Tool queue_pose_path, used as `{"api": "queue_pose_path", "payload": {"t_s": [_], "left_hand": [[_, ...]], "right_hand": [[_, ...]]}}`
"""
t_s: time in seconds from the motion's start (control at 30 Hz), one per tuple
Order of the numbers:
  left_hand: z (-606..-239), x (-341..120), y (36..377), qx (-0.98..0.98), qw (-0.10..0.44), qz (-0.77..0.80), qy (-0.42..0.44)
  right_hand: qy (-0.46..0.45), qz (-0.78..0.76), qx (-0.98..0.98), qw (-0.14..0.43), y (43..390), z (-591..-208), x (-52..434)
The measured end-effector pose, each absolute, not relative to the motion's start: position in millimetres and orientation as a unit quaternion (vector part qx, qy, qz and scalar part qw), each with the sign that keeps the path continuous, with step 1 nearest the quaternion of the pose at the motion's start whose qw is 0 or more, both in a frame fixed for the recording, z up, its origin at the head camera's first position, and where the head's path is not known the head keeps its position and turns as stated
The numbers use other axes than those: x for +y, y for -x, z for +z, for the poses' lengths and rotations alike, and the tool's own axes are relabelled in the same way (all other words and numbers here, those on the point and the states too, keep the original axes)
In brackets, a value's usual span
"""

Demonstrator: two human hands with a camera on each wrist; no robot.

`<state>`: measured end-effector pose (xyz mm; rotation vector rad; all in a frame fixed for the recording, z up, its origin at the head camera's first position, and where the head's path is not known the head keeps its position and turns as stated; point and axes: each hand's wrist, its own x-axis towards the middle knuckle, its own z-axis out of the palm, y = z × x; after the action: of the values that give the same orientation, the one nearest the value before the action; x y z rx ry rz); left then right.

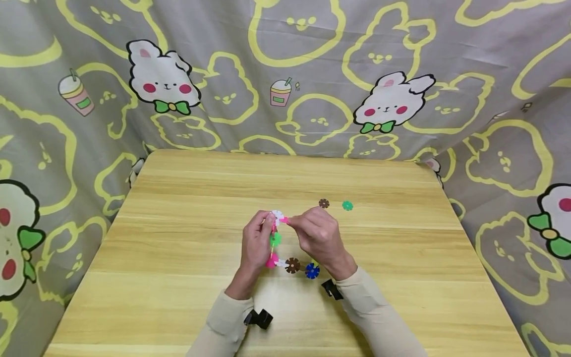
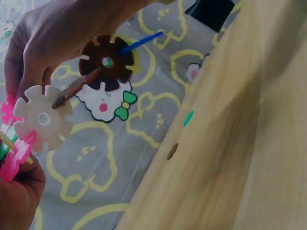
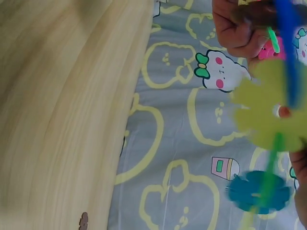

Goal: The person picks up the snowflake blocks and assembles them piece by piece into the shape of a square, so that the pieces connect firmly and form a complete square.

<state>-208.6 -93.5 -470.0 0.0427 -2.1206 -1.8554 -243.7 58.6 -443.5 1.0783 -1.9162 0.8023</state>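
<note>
A chain of small notched plastic discs hangs in a loop between my hands. At its top my left hand [image 1: 257, 240] grips a white disc [image 1: 278, 215]. My right hand [image 1: 320, 235] pinches a pink disc [image 1: 284, 220] against that white disc's edge. Down the left side come a green disc [image 1: 276, 239] and another pink disc [image 1: 271, 261]. Along the bottom are a brown disc [image 1: 292, 266] and a blue disc [image 1: 312, 270]. The right wrist view shows a yellow disc [image 3: 259, 103] and a teal disc [image 3: 249, 191] in the chain. Fingers partly hide the pinched joint.
A loose brown disc [image 1: 323, 203] and a loose green disc [image 1: 347, 205] lie on the wooden table [image 1: 178, 223] beyond my right hand. Patterned grey curtain [image 1: 312, 124] surrounds the table's back and sides. A black mount [image 1: 258, 319] sits at the left wrist.
</note>
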Motion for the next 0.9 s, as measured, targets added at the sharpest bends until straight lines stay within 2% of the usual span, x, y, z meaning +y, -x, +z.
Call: {"api": "queue_pose_path", "payload": {"t_s": [0.2, 0.37, 0.5, 0.6, 0.73, 0.9], "left_hand": [[-463.0, -97.7, 206.8, -0.751, 0.153, -0.643, -0.010], [-447.8, -99.1, 201.8, -0.736, 0.160, -0.657, -0.001], [-455.5, -100.7, 205.2, -0.729, 0.161, -0.666, -0.009], [-465.3, -102.8, 208.8, -0.722, 0.161, -0.673, -0.018], [-467.8, -104.8, 208.4, -0.703, 0.154, -0.694, -0.017], [-450.0, -104.7, 200.8, -0.701, 0.147, -0.698, -0.016]], "right_hand": [[-0.418, 0.305, -0.770, 0.373, 243.1, -443.0, 57.4], [-0.419, 0.295, -0.796, 0.322, 244.0, -438.2, 61.3], [-0.405, 0.311, -0.806, 0.298, 248.7, -437.5, 71.9], [-0.366, 0.335, -0.819, 0.288, 258.1, -441.8, 84.7], [-0.263, 0.348, -0.861, 0.263, 276.9, -454.5, 110.5], [-0.138, 0.313, -0.916, 0.207, 295.6, -475.1, 144.8]]}}
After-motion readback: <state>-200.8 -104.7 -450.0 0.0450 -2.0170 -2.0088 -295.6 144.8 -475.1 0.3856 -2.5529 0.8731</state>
